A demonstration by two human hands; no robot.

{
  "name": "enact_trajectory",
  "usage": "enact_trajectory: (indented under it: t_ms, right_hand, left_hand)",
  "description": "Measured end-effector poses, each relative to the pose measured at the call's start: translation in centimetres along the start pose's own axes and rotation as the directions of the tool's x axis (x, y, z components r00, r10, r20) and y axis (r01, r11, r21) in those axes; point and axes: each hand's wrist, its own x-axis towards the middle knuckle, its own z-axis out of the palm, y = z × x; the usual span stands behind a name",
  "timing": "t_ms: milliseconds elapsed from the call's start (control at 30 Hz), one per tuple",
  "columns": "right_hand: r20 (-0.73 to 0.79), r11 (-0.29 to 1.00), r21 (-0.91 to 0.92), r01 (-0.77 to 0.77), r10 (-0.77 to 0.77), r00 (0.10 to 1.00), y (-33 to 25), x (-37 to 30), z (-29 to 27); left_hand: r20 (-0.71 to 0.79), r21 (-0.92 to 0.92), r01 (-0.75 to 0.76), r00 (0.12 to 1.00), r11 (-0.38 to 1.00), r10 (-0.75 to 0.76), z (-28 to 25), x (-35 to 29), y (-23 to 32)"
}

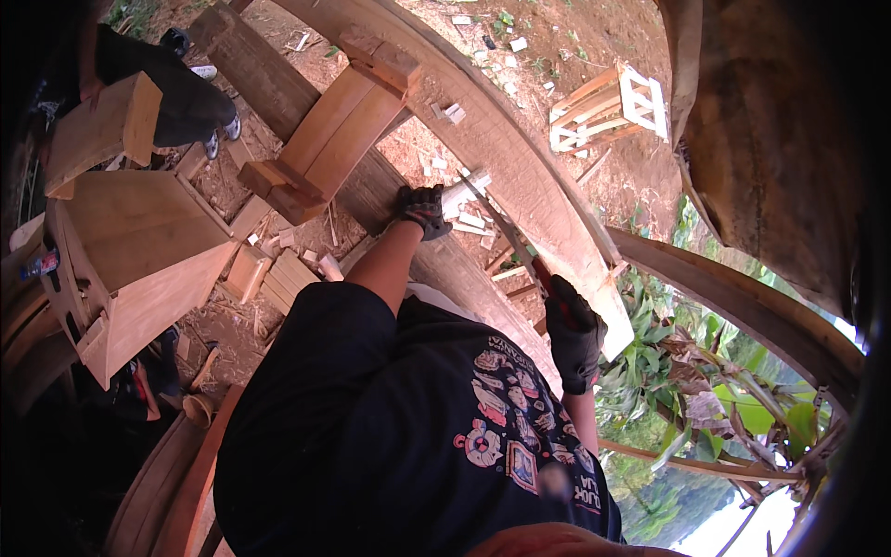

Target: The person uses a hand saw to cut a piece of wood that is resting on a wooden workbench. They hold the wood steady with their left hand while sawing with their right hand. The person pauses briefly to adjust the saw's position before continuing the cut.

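My left hand (424, 210), in a dark glove, is closed on a short pale piece of wood (461, 193) beside a long weathered plank (371, 190). My right hand (574, 325), gloved too, is closed round the handle of a handsaw (506, 227). The saw's thin blade slants up and left from that hand, its tip by the pale wood. Whether the teeth touch the wood I cannot tell. A broad, light-coloured board (520, 130) curves past behind the blade.
A brown wooden stool-like piece (339, 130) lies across the planks. Wooden furniture (148, 223) stands at left, near a person in dark trousers (190, 93) with a hand on a wooden piece (116, 121). Offcuts litter the ground around a slatted frame (608, 107). Plants (677, 343) grow at right.
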Motion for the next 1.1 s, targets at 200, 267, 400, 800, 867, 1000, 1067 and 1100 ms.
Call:
enact_trajectory:
  t_ms: [200, 267, 400, 800, 867, 1000, 1067, 1100]
  right_hand:
    - [0.037, 0.992, 0.027, 0.12, -0.121, 0.992, 0.3, -0.2, 0.4]
    - [0.018, 0.987, 0.072, 0.145, -0.146, 0.989, 0.4, -0.1, 0.7]
    - [0.03, 0.988, 0.063, 0.144, -0.146, 0.989, 0.4, 0.4, 0.2]
    - [-0.032, 0.999, -0.008, -0.04, 0.039, 0.999, 2.5, 0.6, -0.5]
    - [0.007, 0.998, -0.027, -0.056, 0.056, 0.998, 0.9, 0.4, -0.8]
    - [0.013, 0.996, -0.064, 0.06, -0.06, 0.998, 0.2, -0.6, 0.1]
    - [-0.024, 0.99, -0.036, 0.135, -0.136, 0.99, 1.5, -1.1, 0.7]
    - [-0.001, 0.991, -0.055, 0.126, -0.126, 0.992, 1.8, -1.2, 0.6]
  left_hand:
    - [0.077, -0.011, -0.012, 0.997, 1.0, 0.013, -1.2, 0.3, 0.1]
    - [0.11, -0.017, -0.017, 0.994, 1.0, 0.019, -1.4, 0.3, 0.0]
    - [0.032, 0.003, -0.019, 0.999, 1.0, 0.019, -0.4, 0.1, -0.2]
    - [0.14, -0.015, 0.009, 0.99, 1.0, -0.007, -1.6, 0.2, 0.3]
    - [0.162, -0.024, 0.016, 0.987, 1.0, -0.012, -1.9, 0.1, 0.3]
    - [0.153, 0.014, 0.044, 0.987, 0.999, -0.046, -1.3, 0.3, 0.4]
    - [0.147, 0.031, 0.051, 0.988, 0.998, -0.055, -1.5, 0.1, 0.6]
    - [0.149, 0.03, 0.046, 0.988, 0.998, -0.05, -1.6, 0.0, 0.8]
